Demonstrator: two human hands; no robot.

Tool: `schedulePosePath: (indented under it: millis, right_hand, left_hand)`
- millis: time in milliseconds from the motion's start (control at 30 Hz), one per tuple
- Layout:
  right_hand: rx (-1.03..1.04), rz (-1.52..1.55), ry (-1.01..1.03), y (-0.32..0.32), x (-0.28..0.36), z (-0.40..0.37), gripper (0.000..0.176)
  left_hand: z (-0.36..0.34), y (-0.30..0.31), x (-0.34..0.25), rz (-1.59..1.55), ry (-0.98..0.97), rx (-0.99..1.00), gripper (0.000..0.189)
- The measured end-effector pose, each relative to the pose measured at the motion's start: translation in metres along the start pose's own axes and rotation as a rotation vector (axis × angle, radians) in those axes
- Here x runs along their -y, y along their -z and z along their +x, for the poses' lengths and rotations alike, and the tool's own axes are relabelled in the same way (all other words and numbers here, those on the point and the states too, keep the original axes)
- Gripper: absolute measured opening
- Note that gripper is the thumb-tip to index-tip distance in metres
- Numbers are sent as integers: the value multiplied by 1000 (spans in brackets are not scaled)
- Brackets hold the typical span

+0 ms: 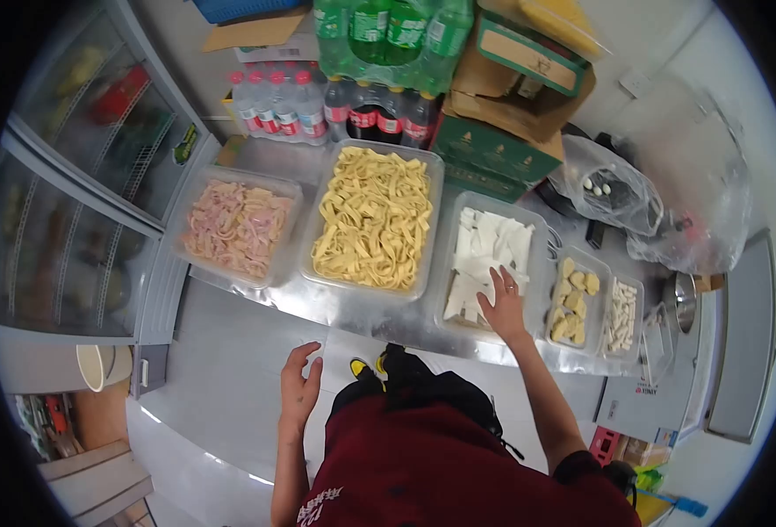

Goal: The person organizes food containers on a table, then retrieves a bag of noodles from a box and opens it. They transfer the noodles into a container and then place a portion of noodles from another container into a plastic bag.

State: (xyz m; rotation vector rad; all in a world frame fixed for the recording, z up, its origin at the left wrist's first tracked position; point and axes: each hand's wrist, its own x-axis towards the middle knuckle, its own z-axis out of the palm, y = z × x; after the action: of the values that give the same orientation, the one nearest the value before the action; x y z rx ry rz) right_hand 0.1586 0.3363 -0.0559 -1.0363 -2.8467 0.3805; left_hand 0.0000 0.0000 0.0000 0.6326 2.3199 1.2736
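Observation:
My right hand (504,304) is over the near part of a clear tub of white flat pieces (492,244), its fingers apart and nothing held. Whether the fingertips touch the pieces is hard to tell. My left hand (301,383) hangs in the air in front of the metal counter (318,303), fingers apart and empty. Left of the white pieces stands a large tub of yellow strips (372,220), and farther left a tub of pink and pale strips (236,227). On the right are a narrow tub of yellow chunks (574,301) and a small tub of short white sticks (621,314).
Bottles with pink caps (276,107), dark bottles (377,112) and green bottles (388,31) stand behind the tubs, beside green cardboard boxes (493,145). A glass-door fridge (81,237) is at the left. Plastic bags (612,189) and a metal bowl (684,301) lie right.

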Motion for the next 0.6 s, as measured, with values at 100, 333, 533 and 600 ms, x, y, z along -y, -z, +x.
schedulePosePath:
  millis: [100,333,533,600]
  right_hand:
    - [-51,406,124,10,27,16,43]
    - [-41,1342,-399,-37,104,52,28]
    - [384,1456,-690,-4,108,67,14]
    - [285,1262,-591,-7,117,67,11]
  left_hand:
    - [5,-21,17,-269,181,-126,23]
    - [114,26,12,-219,38,-260,32]
    - [172,21,43,-375,230,7,43]
    - [186,25,54,-214,234,87,38]
